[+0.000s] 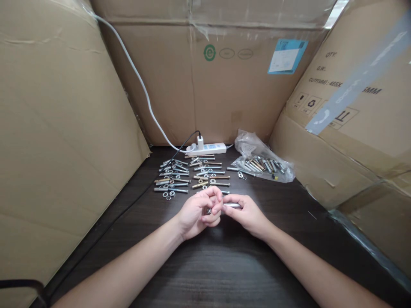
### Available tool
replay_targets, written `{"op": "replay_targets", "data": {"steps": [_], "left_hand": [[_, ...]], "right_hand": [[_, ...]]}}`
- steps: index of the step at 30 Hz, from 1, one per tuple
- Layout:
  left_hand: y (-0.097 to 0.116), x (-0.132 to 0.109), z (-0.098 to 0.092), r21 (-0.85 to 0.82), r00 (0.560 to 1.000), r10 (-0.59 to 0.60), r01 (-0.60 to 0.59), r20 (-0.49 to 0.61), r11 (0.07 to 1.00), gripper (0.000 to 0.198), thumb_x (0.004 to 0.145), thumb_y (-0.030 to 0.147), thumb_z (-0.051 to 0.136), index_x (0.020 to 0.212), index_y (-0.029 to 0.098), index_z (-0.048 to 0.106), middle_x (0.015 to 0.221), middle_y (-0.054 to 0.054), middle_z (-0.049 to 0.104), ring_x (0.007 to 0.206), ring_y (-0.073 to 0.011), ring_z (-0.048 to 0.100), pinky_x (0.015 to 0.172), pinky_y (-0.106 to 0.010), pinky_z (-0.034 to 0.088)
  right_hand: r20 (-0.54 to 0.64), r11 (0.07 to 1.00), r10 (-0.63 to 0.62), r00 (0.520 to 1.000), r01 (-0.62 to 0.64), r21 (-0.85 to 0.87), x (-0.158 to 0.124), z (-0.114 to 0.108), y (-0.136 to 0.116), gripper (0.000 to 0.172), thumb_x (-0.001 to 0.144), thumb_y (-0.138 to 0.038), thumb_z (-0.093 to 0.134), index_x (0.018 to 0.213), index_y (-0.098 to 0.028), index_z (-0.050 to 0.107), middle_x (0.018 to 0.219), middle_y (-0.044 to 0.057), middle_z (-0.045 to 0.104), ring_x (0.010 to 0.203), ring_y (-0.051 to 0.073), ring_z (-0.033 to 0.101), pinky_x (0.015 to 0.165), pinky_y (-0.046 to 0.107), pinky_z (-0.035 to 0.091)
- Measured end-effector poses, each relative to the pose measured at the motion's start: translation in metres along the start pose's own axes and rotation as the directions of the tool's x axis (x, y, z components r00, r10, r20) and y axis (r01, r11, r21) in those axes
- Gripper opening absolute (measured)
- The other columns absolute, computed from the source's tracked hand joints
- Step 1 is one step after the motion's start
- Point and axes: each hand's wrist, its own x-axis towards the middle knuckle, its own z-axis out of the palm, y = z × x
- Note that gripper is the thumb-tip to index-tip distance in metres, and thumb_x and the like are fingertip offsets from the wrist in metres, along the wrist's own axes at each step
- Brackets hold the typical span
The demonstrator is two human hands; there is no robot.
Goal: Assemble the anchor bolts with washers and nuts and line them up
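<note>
Both hands meet over the dark wooden table [205,265], just in front of me. My right hand [248,214] is closed around a silver metal bolt with a sleeve [231,205], held level. My left hand [197,213] has its fingers pinched together at the bolt's left end; what the fingertips hold there is too small to make out. Beyond the hands lie several bolts, sleeves and washers [188,175] laid out in rows.
A clear plastic bag [261,160] with more bolts lies at the back right. A white power strip [207,148] with a plugged charger and cables sits at the back. Cardboard boxes [58,128] wall in the table on the left, back and right.
</note>
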Motion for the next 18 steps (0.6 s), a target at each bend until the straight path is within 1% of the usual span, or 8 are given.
{"op": "replay_targets", "data": {"steps": [4,6,8,10,14,16,18], "left_hand": [[0.002,-0.001,-0.001,0.038,1.000,0.004,-0.004,0.012,0.999,0.028,0.063,-0.002,0.038,0.081,0.016,0.050,0.054,0.005,0.047,0.031,-0.0012,0.018,0.034,-0.015,0.018],[0.004,-0.001,-0.001,0.057,1.000,0.014,-0.014,0.002,0.998,0.031,0.064,-0.002,0.038,0.086,0.016,0.050,0.058,0.005,0.049,0.031,-0.0005,0.018,0.034,-0.014,0.017],[0.005,-0.002,-0.001,0.060,0.999,0.033,-0.032,-0.018,0.998,0.034,0.065,-0.001,0.038,0.091,0.017,0.050,0.064,0.005,0.050,0.031,0.0002,0.018,0.034,-0.014,0.018],[0.006,-0.001,-0.001,0.049,0.998,0.052,-0.050,-0.047,0.998,0.035,0.065,0.000,0.038,0.092,0.018,0.049,0.068,0.005,0.048,0.033,0.0004,0.019,0.035,-0.014,0.019],[0.004,0.000,-0.001,0.026,0.993,0.058,-0.056,-0.103,0.998,0.034,0.061,0.000,0.039,0.088,0.019,0.047,0.067,0.006,0.044,0.034,-0.0003,0.018,0.036,-0.014,0.017],[0.003,0.001,-0.002,0.009,0.993,0.029,-0.028,-0.113,1.000,0.030,0.061,0.002,0.039,0.085,0.019,0.046,0.063,0.007,0.041,0.035,-0.0010,0.016,0.036,-0.015,0.015],[0.001,0.001,-0.002,-0.010,0.993,-0.030,0.029,-0.115,1.000,0.023,0.064,0.005,0.040,0.082,0.018,0.046,0.059,0.007,0.039,0.035,-0.0018,0.015,0.036,-0.015,0.014]], "right_hand": [[0.001,1.000,0.023,1.000,-0.023,0.000,0.000,-0.001,0.002,0.031,0.080,-0.043,0.065,0.092,-0.014,0.070,0.086,0.006,0.071,0.082,0.020,0.066,0.076,0.030,0.053],[-0.008,0.999,0.040,0.999,-0.040,-0.014,0.000,-0.003,0.004,0.031,0.079,-0.042,0.065,0.091,-0.014,0.070,0.087,0.006,0.071,0.081,0.020,0.066,0.075,0.030,0.053],[-0.042,0.998,0.054,0.998,-0.055,-0.032,0.001,-0.005,0.007,0.031,0.078,-0.041,0.065,0.091,-0.013,0.069,0.086,0.006,0.071,0.079,0.020,0.066,0.073,0.030,0.054],[-0.114,0.997,0.048,0.992,-0.055,-0.057,0.002,-0.007,0.010,0.030,0.077,-0.039,0.066,0.090,-0.013,0.069,0.084,0.006,0.071,0.074,0.019,0.066,0.069,0.029,0.054],[-0.273,0.990,-0.038,0.961,-0.001,-0.139,0.001,-0.007,0.011,0.025,0.077,-0.036,0.065,0.089,-0.014,0.067,0.081,0.005,0.070,0.067,0.016,0.066,0.061,0.025,0.054],[-0.306,0.978,-0.108,0.946,0.045,-0.206,-0.002,-0.006,0.008,0.022,0.078,-0.034,0.064,0.088,-0.015,0.067,0.079,0.004,0.070,0.063,0.015,0.065,0.056,0.023,0.054],[-0.296,0.949,-0.200,0.934,0.110,-0.294,-0.005,-0.004,0.005,0.019,0.078,-0.031,0.064,0.089,-0.016,0.067,0.079,0.004,0.070,0.062,0.014,0.065,0.053,0.022,0.052]]}}
